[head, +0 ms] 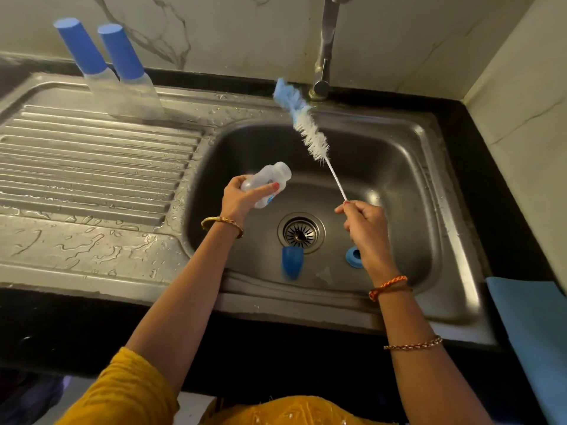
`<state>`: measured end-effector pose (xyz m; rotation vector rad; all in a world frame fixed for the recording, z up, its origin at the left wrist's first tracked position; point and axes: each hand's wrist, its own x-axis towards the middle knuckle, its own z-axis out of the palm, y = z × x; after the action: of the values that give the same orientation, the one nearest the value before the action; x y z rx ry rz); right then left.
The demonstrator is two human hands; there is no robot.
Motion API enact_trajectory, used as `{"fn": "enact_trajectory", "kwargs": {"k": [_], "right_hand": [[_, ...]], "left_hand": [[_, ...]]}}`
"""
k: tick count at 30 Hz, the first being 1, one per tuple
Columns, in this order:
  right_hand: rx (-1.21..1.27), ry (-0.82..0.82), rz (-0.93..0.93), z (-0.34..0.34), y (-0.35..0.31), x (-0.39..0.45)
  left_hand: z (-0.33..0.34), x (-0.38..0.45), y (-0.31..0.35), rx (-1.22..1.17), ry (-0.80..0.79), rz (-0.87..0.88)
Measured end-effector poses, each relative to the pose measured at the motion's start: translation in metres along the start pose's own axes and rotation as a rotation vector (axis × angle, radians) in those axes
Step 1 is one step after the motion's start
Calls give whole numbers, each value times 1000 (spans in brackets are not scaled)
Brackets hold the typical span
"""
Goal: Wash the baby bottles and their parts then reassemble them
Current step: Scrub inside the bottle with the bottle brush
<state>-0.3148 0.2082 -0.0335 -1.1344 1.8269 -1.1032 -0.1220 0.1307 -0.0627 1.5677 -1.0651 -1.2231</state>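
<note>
From the head camera, the left hand is curled round a small clear plastic baby bottle, thumb on the near side, holding it above the left part of the stainless steel sink basin. The bottle lies tilted, its long axis running from lower left to upper right, with the open neck pointing up and right toward the middle of the basin. That probably keeps the mouth turned to the brush so it can be fed in.

The right hand pinches the low end of a long twisted-wire bottle brush with white bristles and a blue sponge tip, fingers closed tight on the thin stem. The brush slants up and to the left, its blue tip just beside the foot of the metal tap, well apart from the bottle; it is outside the bottle, so scrubbing of this bottle looks not yet begun or paused.

On the basin floor lie a blue plastic cap near the round drain and a blue screw ring partly hidden behind the right wrist, apparently waiting for washing. Two capped bottles with blue tops stand on the wet ribbed drainboard by the wall, seemingly set aside. A blue cloth lies on the dark counter at the right.
</note>
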Motion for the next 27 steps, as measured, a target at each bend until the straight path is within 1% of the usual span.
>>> {"fn": "enact_trajectory", "kwargs": {"k": [2, 5, 9, 12, 15, 21, 27], "right_hand": [[-88, -5, -33, -1, 3, 3], [-186, -9, -46, -1, 8, 6], [-249, 14, -22, -6, 16, 11], [-296, 34, -19, -12, 19, 14], [-342, 33, -38, -17, 20, 16], [-410, -6, -67, -13, 21, 24], [-436, -30, -24, -12, 21, 27]], "left_hand": [[3, -1, -4, 211, -3, -7], [6, 1, -15, 479, -49, -38], [3, 13, -27, 735, -36, -14], [1, 16, -33, 975, -92, -43], [4, 13, -42, 1015, -140, -120], [3, 9, -51, 1135, -237, -130], [2, 10, -58, 1161, -294, -188]]}}
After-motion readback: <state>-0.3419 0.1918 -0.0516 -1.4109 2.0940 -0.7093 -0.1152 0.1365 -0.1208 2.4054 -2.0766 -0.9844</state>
